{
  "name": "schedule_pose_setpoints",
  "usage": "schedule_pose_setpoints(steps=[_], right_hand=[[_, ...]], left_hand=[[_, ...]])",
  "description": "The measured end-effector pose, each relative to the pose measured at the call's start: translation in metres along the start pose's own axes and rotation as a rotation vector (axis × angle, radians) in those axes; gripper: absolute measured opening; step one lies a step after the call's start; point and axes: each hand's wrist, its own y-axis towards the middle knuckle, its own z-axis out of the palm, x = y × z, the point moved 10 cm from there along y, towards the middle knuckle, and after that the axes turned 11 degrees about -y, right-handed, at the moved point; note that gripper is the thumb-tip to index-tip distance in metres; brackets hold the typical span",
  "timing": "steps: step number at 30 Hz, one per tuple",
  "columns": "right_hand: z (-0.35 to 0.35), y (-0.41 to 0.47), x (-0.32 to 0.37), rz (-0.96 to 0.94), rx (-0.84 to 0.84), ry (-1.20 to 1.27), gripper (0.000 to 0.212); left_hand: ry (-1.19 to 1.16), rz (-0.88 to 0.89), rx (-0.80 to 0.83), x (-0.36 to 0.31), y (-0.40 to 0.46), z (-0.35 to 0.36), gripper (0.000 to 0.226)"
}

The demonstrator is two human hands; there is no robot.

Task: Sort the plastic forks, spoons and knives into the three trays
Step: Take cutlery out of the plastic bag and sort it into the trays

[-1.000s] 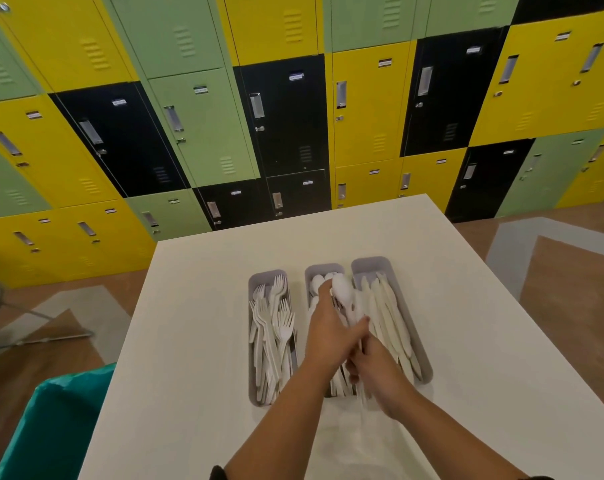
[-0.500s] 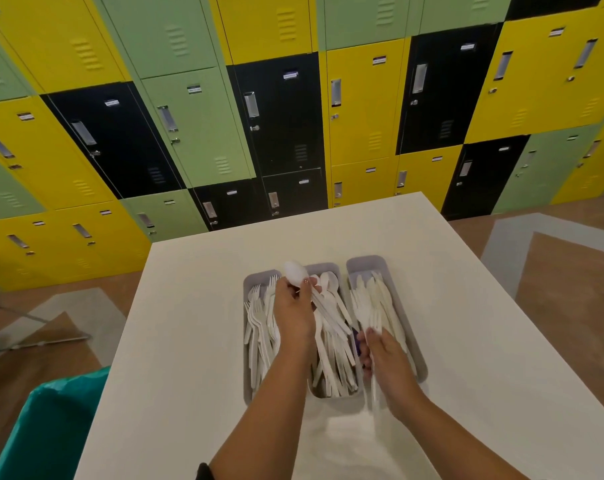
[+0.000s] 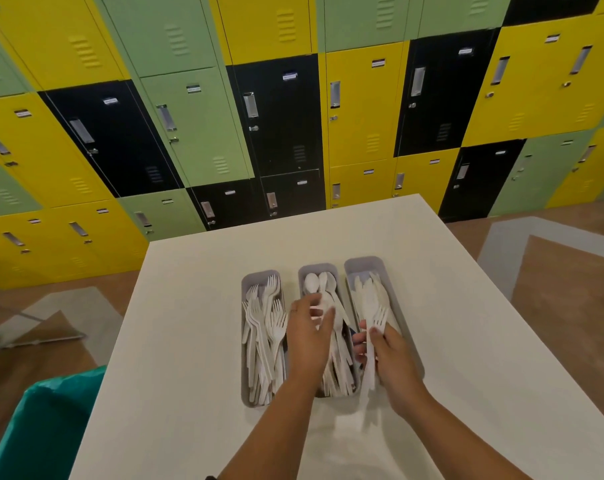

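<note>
The right hand (image 3: 394,355) is pinching a fork (image 3: 375,344) over the right tray (image 3: 366,263), among knives; the person is better off lifting it clear before carrying it to the left tray (image 3: 255,276). Its handle is running down between thumb and fingers (image 3: 376,336), tines pointing away. The left hand (image 3: 309,336) is hovering over the middle tray (image 3: 319,268), fingers relaxed, with a spoon (image 3: 323,308) just beyond them.

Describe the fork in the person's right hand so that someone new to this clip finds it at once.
On the white table stand three grey trays side by side. Over the right tray, which holds knives, the right hand grips a white plastic fork. It is the only pronged piece on that side; the other forks lie in the left tray.
</note>
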Motion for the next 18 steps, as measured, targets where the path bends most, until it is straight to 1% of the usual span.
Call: schedule_pose_setpoints(steps=[1, 2, 4, 5, 6, 8, 10, 13, 15, 18], right_hand=[[0.004, 0.000, 0.003, -0.021, 0.011, -0.016, 0.027], [0.008, 0.000, 0.004, -0.043, 0.015, -0.051, 0.027], [0.016, 0.001, 0.006, -0.062, -0.002, -0.129, 0.024], [0.019, 0.001, 0.008, -0.065, -0.024, -0.156, 0.024], [0.022, 0.000, 0.011, -0.074, -0.048, -0.176, 0.024], [0.029, 0.002, 0.016, -0.092, -0.065, -0.204, 0.025], [0.045, 0.002, 0.019, -0.093, -0.027, -0.230, 0.026], [0.075, 0.002, 0.023, -0.126, 0.030, -0.308, 0.037], [0.097, 0.001, 0.022, -0.116, 0.097, -0.307, 0.047], [0.129, -0.002, 0.016, -0.071, 0.222, -0.300, 0.050]], left_hand=[[-0.016, -0.038, 0.113, -0.002, -0.003, 0.008, 0.022], [-0.042, -0.117, 0.264, 0.000, -0.009, 0.020, 0.023], [-0.127, -0.361, 0.549, 0.012, -0.035, 0.038, 0.027], [-0.186, -0.467, 0.619, 0.016, -0.048, 0.040, 0.025], [-0.236, -0.518, 0.625, 0.019, -0.056, 0.038, 0.022], [-0.248, -0.489, 0.519, 0.025, -0.054, 0.027, 0.022], [-0.190, -0.386, 0.360, 0.029, -0.045, 0.009, 0.022], [-0.025, -0.250, 0.187, 0.032, -0.035, -0.017, 0.023], [0.021, -0.240, 0.089, 0.040, -0.032, -0.039, 0.024], [-0.034, -0.282, -0.015, 0.053, -0.028, -0.068, 0.024]])
